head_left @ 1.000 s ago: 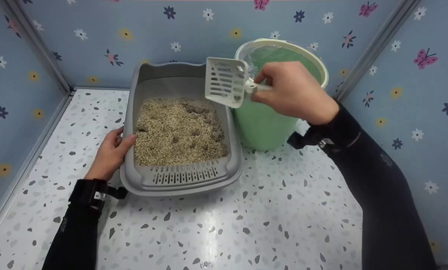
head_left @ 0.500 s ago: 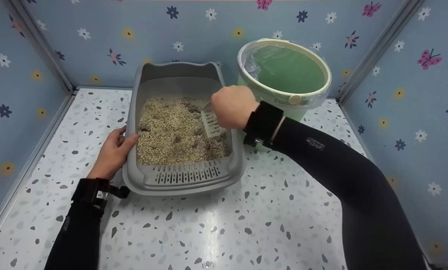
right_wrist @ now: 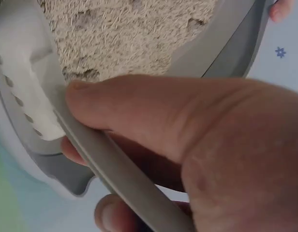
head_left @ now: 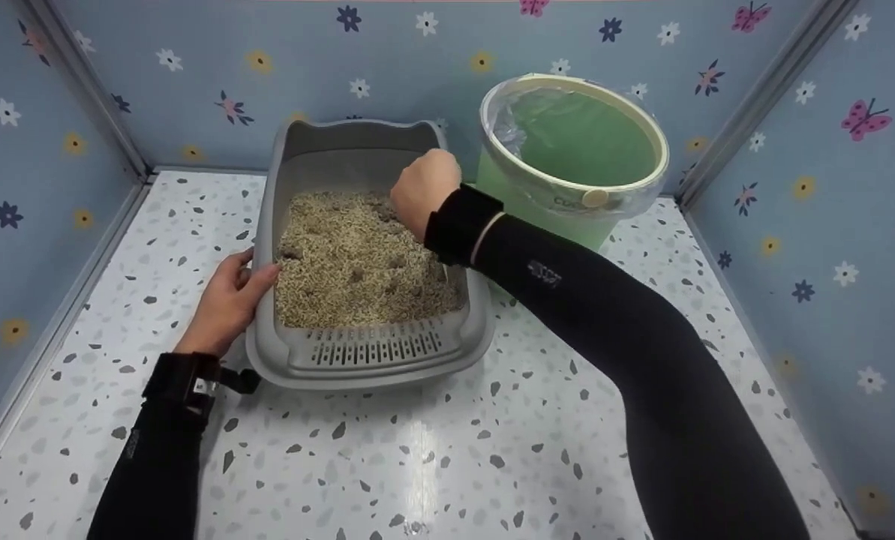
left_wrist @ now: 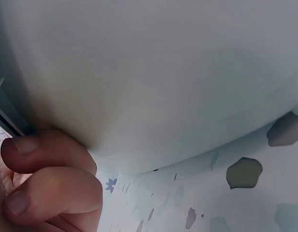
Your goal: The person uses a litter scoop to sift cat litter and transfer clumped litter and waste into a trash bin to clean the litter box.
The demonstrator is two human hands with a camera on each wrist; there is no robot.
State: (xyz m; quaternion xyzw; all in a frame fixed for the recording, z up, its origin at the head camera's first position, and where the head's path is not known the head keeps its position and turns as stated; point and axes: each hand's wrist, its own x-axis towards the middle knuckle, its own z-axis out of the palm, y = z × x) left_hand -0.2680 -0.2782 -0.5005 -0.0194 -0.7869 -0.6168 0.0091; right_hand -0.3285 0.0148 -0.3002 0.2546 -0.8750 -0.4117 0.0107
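A grey litter box (head_left: 368, 373) holds pale pellet litter (head_left: 334, 262) with darker clumps along its far right side. My left hand (head_left: 226, 300) grips the box's left rim, thumb on top and fingers curled beneath, as the left wrist view shows. Over the right part of the box, my right hand (head_left: 424, 191) holds a litter scoop (right_wrist: 117, 162) by its handle, the thumb pressed along it. The scoop's slotted head reaches down close over the litter in the right wrist view. From the head camera, my right hand and sleeve hide most of the scoop.
Right behind the box stands a green bin (head_left: 597, 146) with a cream rim and a clear plastic liner. Flower-patterned panels (head_left: 207, 45) wall in the back and both sides. The floor (head_left: 342, 465) is white with grey speckles.
My right hand has carried the scoop leftward from in front of the bin to over the litter box, turning its head downward. The left hand stays on the rim.
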